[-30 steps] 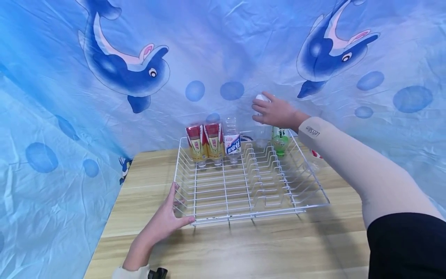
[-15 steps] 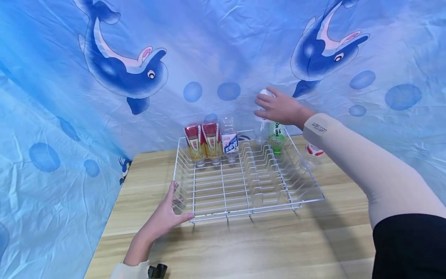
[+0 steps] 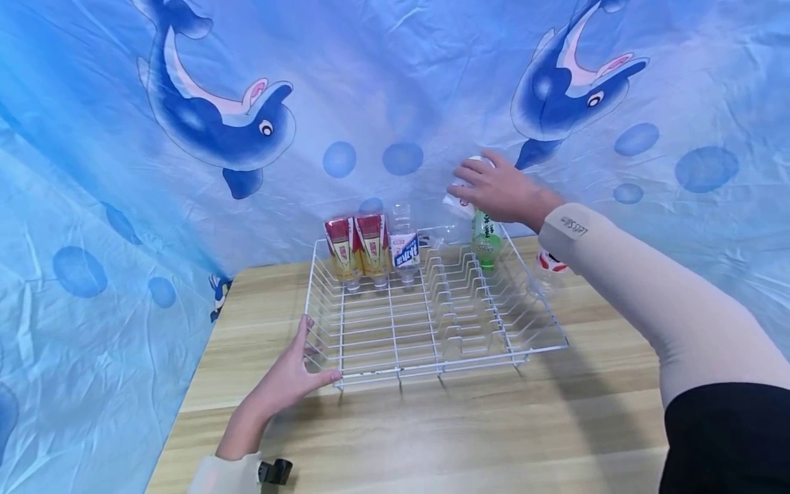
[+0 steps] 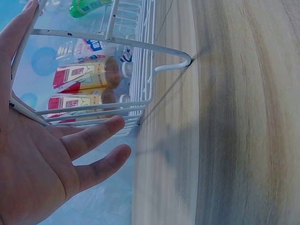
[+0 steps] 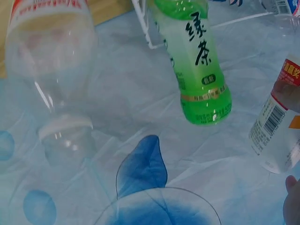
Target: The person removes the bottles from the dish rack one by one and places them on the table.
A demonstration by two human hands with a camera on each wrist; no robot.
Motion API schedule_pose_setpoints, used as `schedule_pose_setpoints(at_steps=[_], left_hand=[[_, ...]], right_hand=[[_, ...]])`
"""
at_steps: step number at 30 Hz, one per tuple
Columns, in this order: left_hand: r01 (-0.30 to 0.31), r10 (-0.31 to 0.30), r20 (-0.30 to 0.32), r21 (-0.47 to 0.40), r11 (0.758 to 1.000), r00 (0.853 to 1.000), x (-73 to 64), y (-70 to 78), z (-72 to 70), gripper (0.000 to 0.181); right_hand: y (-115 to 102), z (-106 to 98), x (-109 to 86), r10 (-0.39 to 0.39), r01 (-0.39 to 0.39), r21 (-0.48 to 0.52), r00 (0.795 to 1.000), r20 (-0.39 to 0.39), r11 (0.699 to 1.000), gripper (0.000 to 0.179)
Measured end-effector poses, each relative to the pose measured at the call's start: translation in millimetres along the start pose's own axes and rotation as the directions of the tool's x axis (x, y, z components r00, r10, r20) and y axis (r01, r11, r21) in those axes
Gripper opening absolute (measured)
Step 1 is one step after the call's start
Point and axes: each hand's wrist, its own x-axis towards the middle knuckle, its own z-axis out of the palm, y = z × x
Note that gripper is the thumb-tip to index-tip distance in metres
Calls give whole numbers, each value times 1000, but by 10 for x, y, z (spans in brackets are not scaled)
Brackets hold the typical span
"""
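At the back of the white wire dish rack [image 3: 395, 374], my right hand [image 3: 506, 192] grips a clear plastic bottle with a white label [image 3: 458, 204]. It is tilted, its clear end pointing down and left; the right wrist view shows its labelled end [image 5: 276, 133] beside a fingertip. Just right of it a green tea bottle [image 3: 487, 250] stands upside down in the rack. My left hand [image 3: 285, 379] holds the rack's front left corner, thumb along the front rim and fingers along the left side, as the left wrist view also shows.
Two upside-down bottles with red and yellow labels [image 3: 372, 250] and a clear bottle with a blue-and-white label [image 3: 404, 250] line the rack's back left. Outside its right side stands an uncapped clear bottle with a red-and-white label [image 5: 51, 75]. A blue dolphin-print curtain [image 3: 370, 82] hangs behind.
The held bottle, nearly upright a second ago, has tipped so its lower end swings left. My right hand has shifted slightly right and up. The left hand keeps its hold on the rack corner.
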Motion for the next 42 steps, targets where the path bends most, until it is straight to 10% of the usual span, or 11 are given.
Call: schedule_pose_setpoints(at_steps=[15, 29, 42], left_hand=[[14, -14, 19, 37, 999, 1000, -9, 18, -35, 128], [11, -12, 32, 47, 999, 999, -2, 76, -38, 128], [8, -13, 35, 130, 992, 999, 22, 71, -32, 130]], right_hand=[[-225, 152, -12, 201, -170, 329, 978, -61, 929, 75], [-415, 365, -38, 425, -343, 643, 905, 30, 685, 76], [-514, 500, -105, 503, -346, 816, 860, 80, 463, 71]])
